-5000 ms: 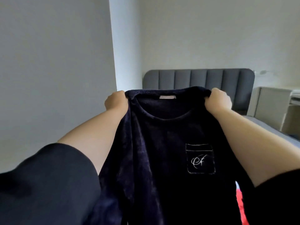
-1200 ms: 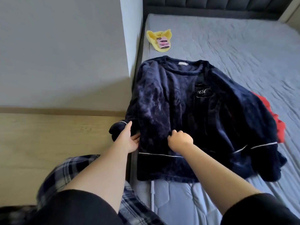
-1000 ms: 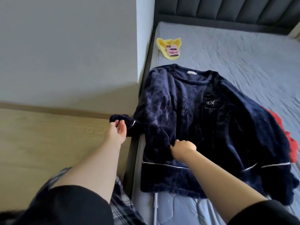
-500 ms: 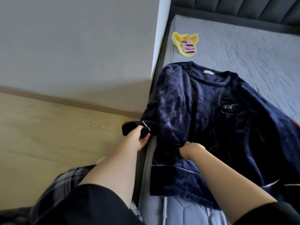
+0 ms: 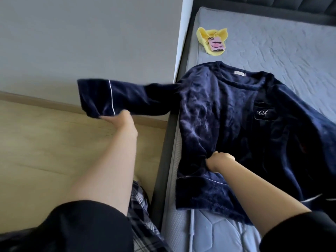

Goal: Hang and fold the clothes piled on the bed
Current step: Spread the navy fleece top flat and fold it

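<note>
Folding the navy top (image 5: pixel 227 115), spread face-up on the bed (image 5: pixel 291 42): fingers of the left hand (image 5: pixel 116 118) grasp its sleeve (image 5: pixel 112 99) out over the floor (image 5: pixel 45 142), the right hand (image 5: pixel 219 160) pinches the side; next, I judge, lay that sleeve across the chest

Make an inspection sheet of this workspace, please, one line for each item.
Surface: grey quilted bed.
Job's things: navy top lies front up on the bed; its sleeve is stretched out over the floor.
Clutter: yellow cloth with a small pink item on it.
Hands: left hand grips the sleeve cuff; right hand pinches the top's side.
Cables: thin white line at the near bed edge; cannot tell if a cord.
Surroundings: grey wall, wooden floor, dark headboard.
</note>
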A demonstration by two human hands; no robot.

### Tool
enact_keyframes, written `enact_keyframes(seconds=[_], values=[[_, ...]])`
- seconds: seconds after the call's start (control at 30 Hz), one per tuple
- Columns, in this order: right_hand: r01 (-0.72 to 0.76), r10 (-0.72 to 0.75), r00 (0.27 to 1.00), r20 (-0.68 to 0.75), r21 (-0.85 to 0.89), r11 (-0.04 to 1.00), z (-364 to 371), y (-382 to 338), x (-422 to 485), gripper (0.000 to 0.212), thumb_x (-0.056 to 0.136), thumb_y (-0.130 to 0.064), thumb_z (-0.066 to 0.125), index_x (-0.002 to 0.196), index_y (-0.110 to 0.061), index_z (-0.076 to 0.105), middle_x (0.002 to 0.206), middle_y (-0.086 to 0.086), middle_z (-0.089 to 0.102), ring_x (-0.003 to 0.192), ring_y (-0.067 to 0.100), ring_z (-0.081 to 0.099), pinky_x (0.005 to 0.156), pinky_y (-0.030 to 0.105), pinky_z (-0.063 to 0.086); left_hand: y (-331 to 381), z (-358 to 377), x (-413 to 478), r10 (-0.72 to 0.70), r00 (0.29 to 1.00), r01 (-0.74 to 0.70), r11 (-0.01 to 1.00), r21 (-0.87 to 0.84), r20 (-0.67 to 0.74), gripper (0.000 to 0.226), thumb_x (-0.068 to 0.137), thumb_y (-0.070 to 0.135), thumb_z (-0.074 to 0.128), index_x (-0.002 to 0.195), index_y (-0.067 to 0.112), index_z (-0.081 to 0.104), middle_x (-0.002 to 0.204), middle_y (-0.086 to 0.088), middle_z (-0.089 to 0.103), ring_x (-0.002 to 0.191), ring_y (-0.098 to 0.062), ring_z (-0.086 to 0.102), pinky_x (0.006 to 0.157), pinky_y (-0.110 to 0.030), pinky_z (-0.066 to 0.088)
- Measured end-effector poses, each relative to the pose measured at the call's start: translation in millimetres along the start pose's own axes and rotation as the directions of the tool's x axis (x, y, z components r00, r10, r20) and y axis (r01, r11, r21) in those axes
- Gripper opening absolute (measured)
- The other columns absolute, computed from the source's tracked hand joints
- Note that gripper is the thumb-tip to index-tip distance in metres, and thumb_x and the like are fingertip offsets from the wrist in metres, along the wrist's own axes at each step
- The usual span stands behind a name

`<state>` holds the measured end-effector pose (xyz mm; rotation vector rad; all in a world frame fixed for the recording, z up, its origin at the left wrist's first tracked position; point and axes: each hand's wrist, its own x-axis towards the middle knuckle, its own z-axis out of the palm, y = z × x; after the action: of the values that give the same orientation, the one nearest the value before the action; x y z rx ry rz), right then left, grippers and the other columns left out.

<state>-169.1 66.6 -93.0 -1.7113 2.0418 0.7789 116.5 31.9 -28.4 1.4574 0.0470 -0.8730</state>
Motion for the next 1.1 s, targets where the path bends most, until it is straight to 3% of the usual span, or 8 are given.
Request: enact_keyframes(seconds=[0.07, 0.17, 0.3, 0.5, 0.7, 0.83, 0.93, 1.1], values=[[0.024, -0.023, 0.999, -0.041, 0.029, 0.999, 0.5, 2.7, -2.7, 0.073, 0.09, -0.062, 0.03, 0.139, -0.01, 0.036, 0.135, 0.011, 0.05, 0.118, 0.031, 0.051, 0.083, 0.037, 0.041, -39.5, -1.7, -29.7, -0.325, 0.904, 0.216, 0.909, 0.357, 0.279, 0.05, 0.096, 0.011, 0.042, 0.145, 0.017, 0.03, 0.129, -0.007, 0.054, 0.079, -0.022, 0.059, 0.082, -0.036, 0.044], [0.087, -0.08, 0.993, -0.085, 0.08, 0.993, 2.2, 11.5, -7.9, 0.072, 0.091, -0.063, 0.03, 0.136, -0.008, 0.036, 0.138, 0.015, 0.044, 0.125, 0.033, 0.044, 0.093, 0.04, 0.039, -81.2, -4.3, -73.4, -0.565, 0.697, 0.058, 0.659, 0.75, 0.442, 0.029, 0.099, 0.029, 0.041, 0.116, 0.007, 0.052, 0.091, -0.01, 0.064, 0.073, -0.023, 0.061, 0.072, -0.036, 0.052], [0.228, -0.186, 0.967, -0.172, 0.272, 0.935, 8.2, 36.5, -19.1, 0.055, 0.096, -0.054, 0.036, 0.124, -0.007, 0.041, 0.133, 0.02, 0.044, 0.122, 0.036, 0.046, 0.095, 0.04, 0.037, -102.8, -7.0, -102.2, -0.503, 0.686, -0.228, 0.537, 0.812, 0.525, 0.052, 0.089, 0.048, 0.052, 0.12, 0.007, 0.059, 0.111, -0.011, 0.067, 0.099, -0.027, 0.065, 0.095, -0.041, 0.051], [0.367, -0.367, 0.916, -0.164, 0.712, 0.598, 11.2, 77.5, -62.7, 0.058, 0.096, -0.051, 0.04, 0.145, -0.022, 0.034, 0.145, 0.002, 0.043, 0.127, 0.01, 0.041, 0.102, 0.02, 0.025, -92.7, -29.9, -123.0, -0.782, 0.308, -0.157, 0.52, 0.839, 0.542, 0.046, 0.083, 0.05, 0.066, 0.115, 0.016, 0.066, 0.111, -0.005, 0.07, 0.102, -0.02, 0.068, 0.09, -0.033, 0.053], [0.566, -0.393, 0.821, -0.415, 0.493, 0.661, 25.9, 75.0, -90.0, 0.044, 0.1, -0.036, 0.042, 0.137, -0.013, 0.048, 0.138, 0.006, 0.052, 0.128, 0.02, 0.046, 0.103, 0.022, 0.029, -76.3, -44.6, -135.2, -0.485, 0.622, -0.251, 0.62, 0.744, 0.614, 0.015, 0.089, 0.009, 0.058, 0.074, 0.011, 0.058, 0.062, -0.001, 0.061, 0.057, -0.015, 0.059, 0.052, -0.021, 0.049], [0.526, -0.299, 0.81, -0.505, 0.397, 0.752, 40.5, 71.0, -90.8, 0.04, 0.1, -0.031, 0.044, 0.131, -0.008, 0.053, 0.137, 0.011, 0.053, 0.128, 0.026, 0.045, 0.108, 0.037, 0.032, -69.3, -55.3, -141.8, -0.496, 0.751, -0.504, -0.005, 0.864, 0.435, 0.002, 0.084, 0.008, 0.054, 0.082, 0.008, 0.053, 0.083, -0.009, 0.052, 0.068, -0.021, 0.05, 0.06, -0.024, 0.039], [0.469, -0.407, 0.871, -0.276, 0.22, 0.855, 60.3, 73.0, -88.6, 0.052, 0.1, -0.036, 0.041, 0.147, -0.014, 0.032, 0.158, 0.003, 0.019, 0.146, 0.017, 0.014, 0.118, 0.041, 0.011, -87.7, -60.1, -144.3, -0.196, 0.842, -0.532, -0.146, 0.834, 0.503, 0.082, 0.08, 0.009, 0.061, 0.147, 0.021, 0.015, 0.129, -0.012, 0.043, 0.106, -0.03, 0.052, 0.08, -0.034, 0.048], [0.504, -0.261, 0.809, -0.526, 0.394, 0.769, 68.1, 88.2, -95.7, 0.035, 0.097, -0.018, 0.047, 0.13, -0.011, 0.056, 0.145, 0.007, 0.045, 0.137, 0.02, 0.035, 0.113, 0.028, 0.023, -118.5, -42.1, -177.3, -0.019, 0.309, -0.854, -0.445, 0.269, 0.951, 0.067, 0.091, 0.031, 0.05, 0.149, 0.019, 0.02, 0.149, -0.011, 0.025, 0.14, -0.029, 0.018, 0.113, -0.044, 0.021]])
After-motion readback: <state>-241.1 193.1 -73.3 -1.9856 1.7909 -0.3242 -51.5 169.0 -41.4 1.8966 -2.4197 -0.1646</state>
